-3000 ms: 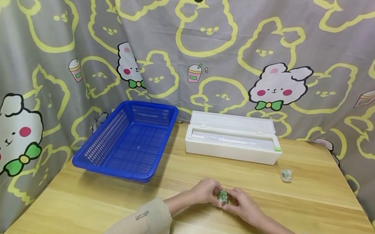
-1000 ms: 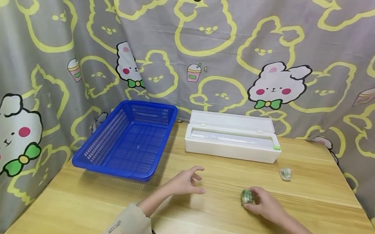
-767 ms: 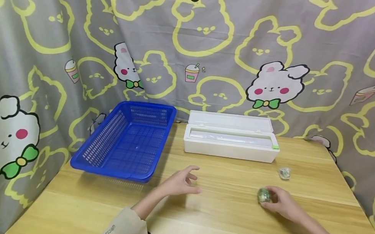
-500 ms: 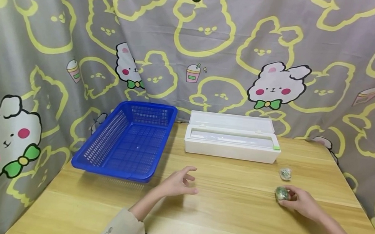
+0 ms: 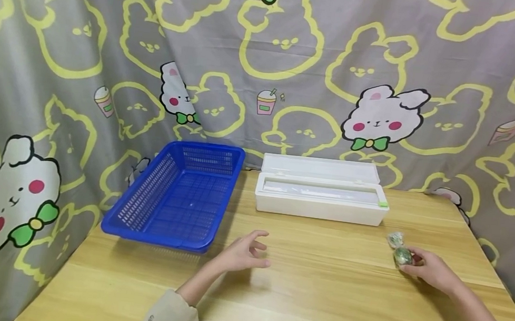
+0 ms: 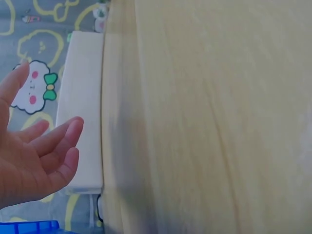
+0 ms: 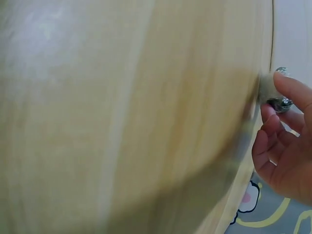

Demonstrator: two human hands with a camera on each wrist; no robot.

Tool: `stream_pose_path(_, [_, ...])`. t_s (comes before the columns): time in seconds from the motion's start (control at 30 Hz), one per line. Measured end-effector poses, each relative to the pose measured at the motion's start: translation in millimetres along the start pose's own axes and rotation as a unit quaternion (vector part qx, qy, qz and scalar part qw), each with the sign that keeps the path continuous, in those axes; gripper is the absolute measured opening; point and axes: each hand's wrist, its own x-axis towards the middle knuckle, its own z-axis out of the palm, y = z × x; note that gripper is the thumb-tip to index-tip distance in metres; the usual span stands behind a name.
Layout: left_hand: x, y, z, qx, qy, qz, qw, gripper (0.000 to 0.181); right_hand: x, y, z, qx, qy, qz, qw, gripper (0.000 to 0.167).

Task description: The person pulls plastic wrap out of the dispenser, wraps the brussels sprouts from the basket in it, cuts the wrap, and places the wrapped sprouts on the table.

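My right hand (image 5: 433, 269) pinches a round green thing wrapped in clear film (image 5: 403, 256) between thumb and fingertips, at the right of the table. Just behind it lies a smaller film-wrapped green and white bundle (image 5: 395, 238); the two appear to meet in the head view, but I cannot tell whether they touch. In the right wrist view the held wrapped thing (image 7: 282, 104) is partly hidden by the thumb. My left hand (image 5: 243, 253) is over the middle of the table, holding nothing, its fingers apart and loosely bent. The left wrist view shows its palm (image 6: 29, 163).
A blue plastic basket (image 5: 158, 239) stands on the left of the wooden table (image 5: 317, 305). At the back is a long white box (image 5: 320, 210) with its lid raised and clear film inside; a green tab (image 5: 383, 204) sits at its right end. A patterned curtain (image 5: 306, 70) hangs behind.
Both hands held the green wrapped thing at first. My left hand has let go and drawn left; my right hand has carried the thing rightward and back to the smaller bundle.
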Motion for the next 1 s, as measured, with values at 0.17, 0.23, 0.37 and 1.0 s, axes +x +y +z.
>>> stream_pose_path(0.17, [1.1,-3.3,0.2,-0.009,0.007,0.007,0.9999,0.070,0.3,-4.1,-1.5,-0.010,-0.003,0.001,0.9999,0.059])
stream_pose_path(0.23, [0.7,-4.7,-0.1,-0.011,0.008,0.006,0.9999,0.069,0.8,-5.2,-1.4,-0.012,-0.005,0.000,0.9999,0.060])
stream_pose_path(0.37, [-0.4,-6.5,-1.2,-0.015,0.009,0.002,0.9999,0.068,1.3,-3.8,-1.8,-0.013,-0.005,-0.011,0.9998,0.060])
stream_pose_path(1.0, [-3.5,-4.9,-3.7,-0.018,0.009,0.013,0.9997,0.067,-3.9,2.8,0.9,0.013,-0.021,-0.012,0.9996,0.062])
